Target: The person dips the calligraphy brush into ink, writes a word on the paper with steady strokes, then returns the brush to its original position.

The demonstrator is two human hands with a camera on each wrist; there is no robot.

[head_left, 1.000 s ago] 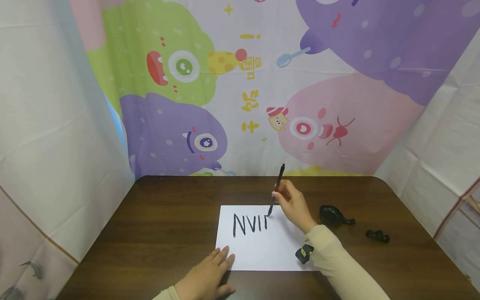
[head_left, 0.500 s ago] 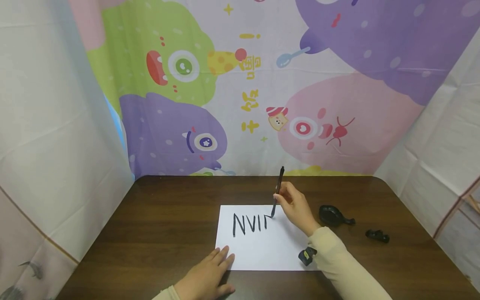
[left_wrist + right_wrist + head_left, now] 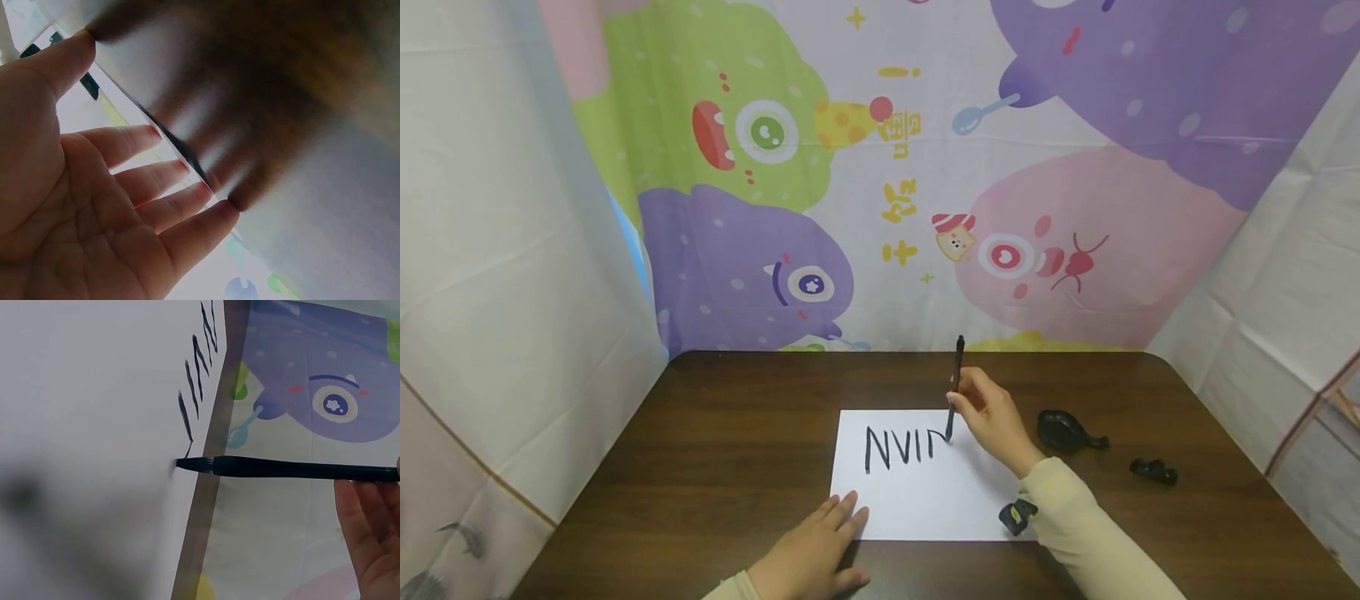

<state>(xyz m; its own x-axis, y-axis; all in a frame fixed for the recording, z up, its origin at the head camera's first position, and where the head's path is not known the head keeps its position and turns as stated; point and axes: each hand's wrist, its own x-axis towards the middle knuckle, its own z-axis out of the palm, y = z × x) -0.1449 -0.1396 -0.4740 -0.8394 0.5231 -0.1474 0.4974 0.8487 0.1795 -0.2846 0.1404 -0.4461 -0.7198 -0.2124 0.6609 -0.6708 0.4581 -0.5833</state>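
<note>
My right hand (image 3: pixel 992 414) pinches a slim dark paintbrush (image 3: pixel 957 371) between thumb and fingers, its handle upright in the head view. The brush's black bristle tip (image 3: pixel 194 464) touches the white sheet of paper (image 3: pixel 917 512) in the right wrist view. Black strokes (image 3: pixel 895 450) reading "NVI" run along the upper part of the sheet, followed by an unclosed curved stroke that ends at the bristles. My left hand (image 3: pixel 812 546) lies with fingers spread, its fingertips on the sheet's lower left corner. Its palm (image 3: pixel 94 206) fills much of the left wrist view.
On the brown table (image 3: pixel 715 450), right of the paper, sits a small black dish (image 3: pixel 1062 431) with a short handle. A small black bumpy piece (image 3: pixel 1153 472) lies farther right. A cartoon-printed curtain (image 3: pixel 880 308) hangs behind the table's far edge.
My right hand and the paintbrush have moved slightly right and toward me, and the last stroke has grown longer, curving downward. My left hand stays in place.
</note>
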